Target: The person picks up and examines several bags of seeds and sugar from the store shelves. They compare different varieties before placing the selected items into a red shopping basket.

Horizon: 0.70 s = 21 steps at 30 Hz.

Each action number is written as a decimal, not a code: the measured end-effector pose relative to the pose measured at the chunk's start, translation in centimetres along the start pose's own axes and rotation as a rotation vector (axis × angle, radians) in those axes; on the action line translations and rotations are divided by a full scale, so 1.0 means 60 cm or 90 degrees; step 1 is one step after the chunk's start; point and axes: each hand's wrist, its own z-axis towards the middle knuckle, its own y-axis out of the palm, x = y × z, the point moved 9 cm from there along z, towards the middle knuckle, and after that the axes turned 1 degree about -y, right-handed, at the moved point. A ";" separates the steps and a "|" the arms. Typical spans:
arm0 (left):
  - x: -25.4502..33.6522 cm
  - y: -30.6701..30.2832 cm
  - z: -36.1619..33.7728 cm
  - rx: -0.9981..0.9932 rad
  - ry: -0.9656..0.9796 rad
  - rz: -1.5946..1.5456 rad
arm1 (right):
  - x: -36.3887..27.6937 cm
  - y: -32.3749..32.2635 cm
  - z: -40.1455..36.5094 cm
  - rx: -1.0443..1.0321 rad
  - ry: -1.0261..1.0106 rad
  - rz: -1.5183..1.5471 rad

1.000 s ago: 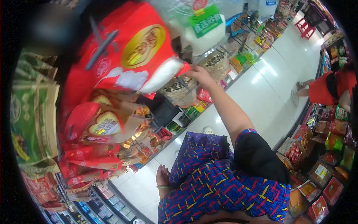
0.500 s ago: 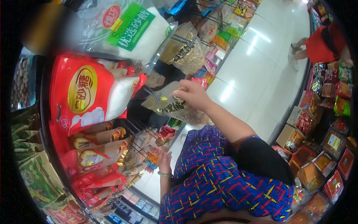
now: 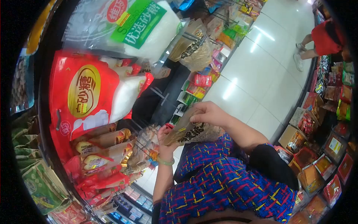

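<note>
I am holding a flat packet (image 3: 188, 131) in front of my chest, just off the hanging display, tilted so that one end points up to the right and the other down to the left. It is showing a tan paper top, a clear window with dark seeds or nuts inside, and bold black characters across its face; the finer print is too blurred to read. My right hand (image 3: 209, 113) is pinching the packet's upper edge, fingers curled over the top and thumb underneath, with the forearm reaching in from the right and bending at the elbow. My left hand (image 3: 163, 137) is gripping the lower end from beneath, wrist turned upward, and a green bracelet (image 3: 166, 162) is sitting around that wrist. Below my arms my blue patterned clothing (image 3: 223, 186) is filling the lower view. To my left a red sugar bag (image 3: 84, 93) is hanging beside the packet, and a clear sugar bag (image 3: 138, 22) with a green label is hanging above it. Beyond my hands the white floor (image 3: 257, 74) is shining, and a person in red (image 3: 323, 35) is standing well apart by the far shelves.
</note>
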 end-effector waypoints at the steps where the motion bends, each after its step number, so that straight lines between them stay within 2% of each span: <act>1: -0.005 -0.011 -0.004 0.006 0.001 -0.001 | 0.006 0.006 0.009 -0.019 0.015 -0.026; 3: -0.039 -0.057 -0.013 0.105 -0.075 0.086 | 0.028 0.019 0.032 -0.066 0.018 -0.015; 4: -0.034 -0.054 -0.016 0.110 -0.073 0.083 | 0.040 0.028 0.043 -0.106 0.022 -0.001; 5: -0.026 -0.060 -0.025 0.183 -0.075 0.101 | 0.051 0.026 0.058 -0.112 0.023 -0.004; 6: -0.017 -0.067 -0.038 0.256 -0.077 0.119 | 0.059 0.034 0.071 -0.167 0.029 0.085; 7: -0.011 -0.063 -0.045 0.265 -0.076 0.115 | 0.055 0.043 0.083 -0.222 0.036 0.175; 8: 0.014 -0.056 -0.049 0.267 -0.008 0.206 | 0.052 0.045 0.101 -0.232 0.039 0.172; 9: 0.035 -0.051 -0.054 0.269 0.059 0.298 | 0.038 0.035 0.129 -0.166 0.012 0.246; 10: 0.034 -0.060 -0.061 0.279 0.058 0.296 | 0.028 0.025 0.157 -0.098 -0.012 0.320; 12: 0.049 -0.056 -0.077 0.231 0.146 0.543 | 0.029 -0.003 0.225 0.098 -0.096 0.239; 14: 0.029 -0.083 -0.104 0.274 0.105 0.507 | 0.065 -0.037 0.323 0.254 -0.244 0.003; 15: 0.019 -0.100 -0.120 0.309 0.064 0.471 | 0.049 -0.035 0.336 0.245 -0.242 0.004; 17: 0.023 -0.108 -0.144 0.319 0.071 0.492 | -0.023 -0.013 0.349 0.255 -0.278 -0.306; 18: 0.026 -0.111 -0.156 0.318 0.079 0.513 | -0.017 -0.017 0.376 0.246 -0.278 -0.304; 20: 0.012 -0.129 -0.181 0.344 0.055 0.506 | 0.050 -0.040 0.445 0.199 -0.195 -0.193; 21: 0.002 -0.140 -0.191 0.362 0.037 0.497 | 0.010 -0.028 0.418 0.191 -0.426 -0.155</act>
